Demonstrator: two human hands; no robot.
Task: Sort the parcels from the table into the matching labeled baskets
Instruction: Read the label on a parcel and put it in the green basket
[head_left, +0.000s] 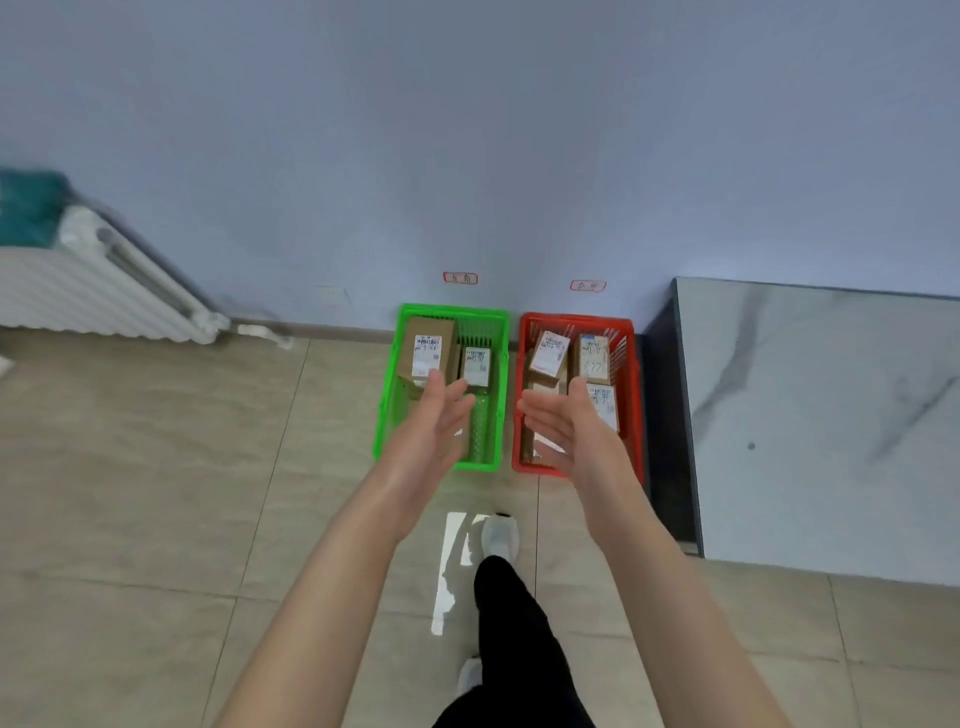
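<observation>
A green basket (387, 410) and a red basket (631, 364) stand side by side on the floor against the wall. The green one holds two brown parcels (428, 343) with white labels. Several brown parcels (595, 356) lie in the red one. A small red-framed label (460, 278) is stuck on the wall above the green basket, and another label (587, 285) above the red one. My left hand (436, 421) hovers open over the green basket, palm turned inward. My right hand (566, 421) is open over the red basket. Both hands are empty.
A marble-patterned table (821, 415) stands to the right of the red basket, its visible top bare. A white radiator (93, 291) runs along the left wall. My leg and white shoe (501, 538) are on the tiled floor just before the baskets.
</observation>
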